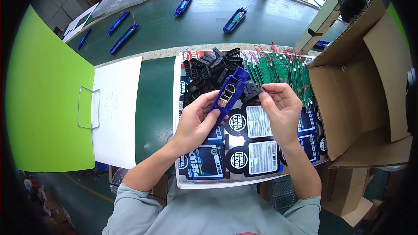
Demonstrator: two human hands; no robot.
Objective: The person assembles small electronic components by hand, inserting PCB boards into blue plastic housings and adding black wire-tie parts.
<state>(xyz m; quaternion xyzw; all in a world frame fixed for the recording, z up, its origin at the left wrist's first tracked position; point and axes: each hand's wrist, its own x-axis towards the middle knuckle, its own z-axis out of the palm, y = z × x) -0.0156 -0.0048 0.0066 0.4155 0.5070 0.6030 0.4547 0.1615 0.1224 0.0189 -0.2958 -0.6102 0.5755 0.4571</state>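
My left hand [197, 121] is wrapped round a long blue plastic housing [240, 75], tilted with its far end up and to the right. An oval opening in the housing faces up. Close to its right side, my right hand [284, 109] pinches a black ribbed rubber piece [251, 91] between thumb and fingers. Behind the housing lies a pile of similar black rubber pieces [209, 66]. To the right of that pile, several green circuit boards [281, 70] with thin red wires lie in a row. Printed packaging sheets [237, 140] cover the work surface under my hands.
On the green belt [165, 30] beyond lie several blue housings [235, 20] with boards and wires. An open cardboard box [352, 104] stands at the right, beside a metal post [326, 15]. At left stands a bright green panel [52, 95] with white paper [115, 104].
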